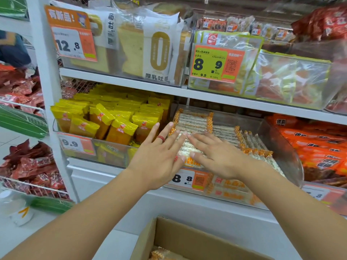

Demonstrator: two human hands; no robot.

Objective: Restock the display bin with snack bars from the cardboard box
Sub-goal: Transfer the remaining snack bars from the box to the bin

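A person's two bare arms reach forward into a store shelving unit with white shelves. Both hands lie flat, palms down, on a layer of snack bars inside a clear plastic display bin on the middle shelf. The left hand has its fingers straight and spread, with a red ring on one finger; the right hand has its fingers straight and close together, pointing left, so the fingertips of both hands nearly meet over the bars. The bars are pale with orange wrapper ends, stacked in rows that fill the bin's left and near part; more rows stand on edge toward the right. An orange price tag reading 8.8 is on the bin's front. At the near bottom edge, an open cardboard box holds a few more bars. Left of the bin sits a bin of yellow snack packets; to the right, orange packets. The upper shelf carries bagged sliced bread and further price tags. On the far left, wire racks hold red packets above a pale floor.
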